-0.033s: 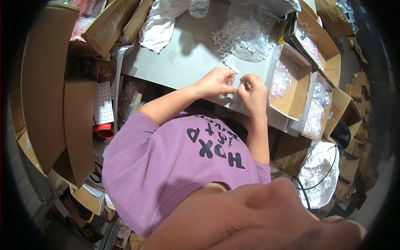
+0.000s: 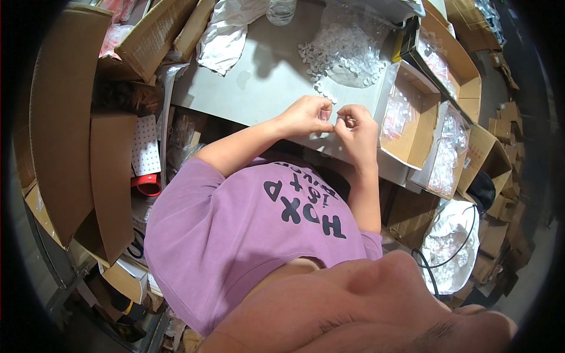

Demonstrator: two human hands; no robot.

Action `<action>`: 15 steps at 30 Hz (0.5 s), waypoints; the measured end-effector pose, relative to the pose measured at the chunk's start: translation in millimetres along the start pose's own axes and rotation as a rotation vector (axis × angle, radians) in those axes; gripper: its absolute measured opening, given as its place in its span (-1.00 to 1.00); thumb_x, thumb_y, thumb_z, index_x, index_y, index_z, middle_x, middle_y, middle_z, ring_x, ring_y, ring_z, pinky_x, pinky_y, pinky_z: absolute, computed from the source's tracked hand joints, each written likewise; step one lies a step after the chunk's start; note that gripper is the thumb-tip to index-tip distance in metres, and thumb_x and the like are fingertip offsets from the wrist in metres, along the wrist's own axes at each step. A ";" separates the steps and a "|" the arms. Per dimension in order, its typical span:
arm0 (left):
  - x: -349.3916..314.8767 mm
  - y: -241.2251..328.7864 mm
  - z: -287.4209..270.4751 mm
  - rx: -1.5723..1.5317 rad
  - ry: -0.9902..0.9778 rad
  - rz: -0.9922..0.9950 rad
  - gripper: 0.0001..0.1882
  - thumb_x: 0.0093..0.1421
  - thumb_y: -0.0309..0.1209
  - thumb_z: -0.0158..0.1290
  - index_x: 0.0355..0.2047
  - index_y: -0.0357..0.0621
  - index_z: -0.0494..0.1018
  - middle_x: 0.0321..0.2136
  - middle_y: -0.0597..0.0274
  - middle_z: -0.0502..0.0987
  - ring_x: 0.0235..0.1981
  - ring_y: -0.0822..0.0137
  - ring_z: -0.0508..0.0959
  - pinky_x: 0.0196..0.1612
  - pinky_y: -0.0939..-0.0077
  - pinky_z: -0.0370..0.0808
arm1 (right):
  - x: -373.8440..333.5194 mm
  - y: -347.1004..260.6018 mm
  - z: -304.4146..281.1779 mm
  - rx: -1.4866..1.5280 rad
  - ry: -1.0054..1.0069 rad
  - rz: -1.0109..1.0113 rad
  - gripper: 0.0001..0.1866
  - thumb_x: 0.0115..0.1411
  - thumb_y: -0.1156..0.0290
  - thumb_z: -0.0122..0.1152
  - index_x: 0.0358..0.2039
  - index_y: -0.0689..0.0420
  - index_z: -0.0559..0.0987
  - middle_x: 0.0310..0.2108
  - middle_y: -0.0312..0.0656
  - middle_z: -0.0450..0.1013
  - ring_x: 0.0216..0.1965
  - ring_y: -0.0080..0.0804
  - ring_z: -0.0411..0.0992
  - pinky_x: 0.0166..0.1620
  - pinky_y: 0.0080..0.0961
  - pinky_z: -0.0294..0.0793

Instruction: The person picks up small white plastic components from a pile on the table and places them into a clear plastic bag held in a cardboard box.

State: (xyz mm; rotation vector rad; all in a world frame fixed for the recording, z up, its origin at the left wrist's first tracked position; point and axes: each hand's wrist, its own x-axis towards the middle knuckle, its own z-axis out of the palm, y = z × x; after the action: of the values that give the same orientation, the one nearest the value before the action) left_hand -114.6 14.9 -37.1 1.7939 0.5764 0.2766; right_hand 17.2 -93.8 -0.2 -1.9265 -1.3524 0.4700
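My left hand [image 2: 307, 115] and my right hand [image 2: 358, 130] meet over the near edge of the grey table [image 2: 235, 88]. Thumbs and fingertips are pinched together on both, almost touching each other. Something small and pale, perhaps clear, shows between them; my fingers hide most of it. Just beyond, a few small white round pieces [image 2: 326, 94] lie loose on the tabletop. They trail from a heap of the same pieces [image 2: 347, 50] spilling out of a clear plastic bag [image 2: 368, 35]. To the right of my right hand stands an open cardboard box [image 2: 421, 141] holding small clear bags [image 2: 400, 112] with white pieces.
More open boxes with clear bags [image 2: 450, 147] line the right side. A white cloth [image 2: 226, 35] and a clear container [image 2: 281, 10] lie toward the back. Tall cardboard boxes [image 2: 65, 117] stand at left. A white sack [image 2: 450, 247] with a black cable sits lower right.
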 end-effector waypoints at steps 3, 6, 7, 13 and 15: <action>2.9 -15.3 7.1 -0.183 -0.068 -0.035 -0.78 -0.09 -0.48 0.24 -0.48 -0.27 0.43 -0.51 0.29 0.48 -0.42 0.51 0.45 -0.34 0.56 0.39 | -0.9 -16.3 -5.8 0.269 -0.050 -0.083 -0.82 -0.06 0.59 0.24 -0.37 0.24 0.55 -0.40 -0.11 0.46 -0.43 -0.40 0.48 -0.34 -0.55 0.50; 5.6 -20.5 10.9 -0.435 -0.151 0.011 -0.78 -0.07 -0.56 0.20 -0.36 -0.29 0.47 -0.41 0.33 0.51 -0.35 0.54 0.46 -0.28 0.59 0.41 | -2.9 -19.9 -8.3 0.251 -0.090 -0.143 -0.82 -0.03 0.60 0.24 -0.34 0.23 0.56 -0.37 -0.12 0.47 -0.41 -0.39 0.48 -0.31 -0.54 0.51; 6.0 -18.7 11.0 -0.539 -0.200 0.023 -0.75 -0.05 -0.59 0.19 -0.31 -0.30 0.48 -0.37 0.35 0.52 -0.32 0.54 0.47 -0.25 0.60 0.43 | -3.7 -19.6 -9.7 0.269 -0.086 -0.148 -0.82 -0.02 0.60 0.23 -0.33 0.23 0.57 -0.35 -0.12 0.47 -0.41 -0.39 0.48 -0.31 -0.54 0.51; 1.5 -2.7 5.1 -0.749 -0.355 0.025 -0.68 -0.05 -0.55 0.27 -0.25 -0.31 0.48 -0.36 0.31 0.51 -0.29 0.52 0.49 -0.23 0.61 0.44 | -9.5 -18.0 -23.2 0.277 -0.121 -0.185 -0.80 0.01 0.57 0.25 -0.29 0.20 0.59 -0.25 -0.10 0.46 -0.29 -0.28 0.46 -0.19 -0.44 0.48; 2.4 0.9 0.2 -0.631 -0.424 0.087 -0.63 -0.08 -0.48 0.32 -0.25 -0.31 0.48 -0.37 0.31 0.51 -0.30 0.52 0.49 -0.24 0.61 0.44 | -12.1 -20.9 -29.6 0.175 -0.148 -0.283 -0.81 0.01 0.56 0.25 -0.29 0.19 0.59 -0.21 -0.08 0.45 -0.22 -0.23 0.45 -0.13 -0.39 0.46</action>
State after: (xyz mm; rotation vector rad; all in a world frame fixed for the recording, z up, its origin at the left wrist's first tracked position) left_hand -112.3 15.8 -36.6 1.2103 0.0847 0.1103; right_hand 18.3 -111.4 33.7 -1.5546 -1.5936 0.5779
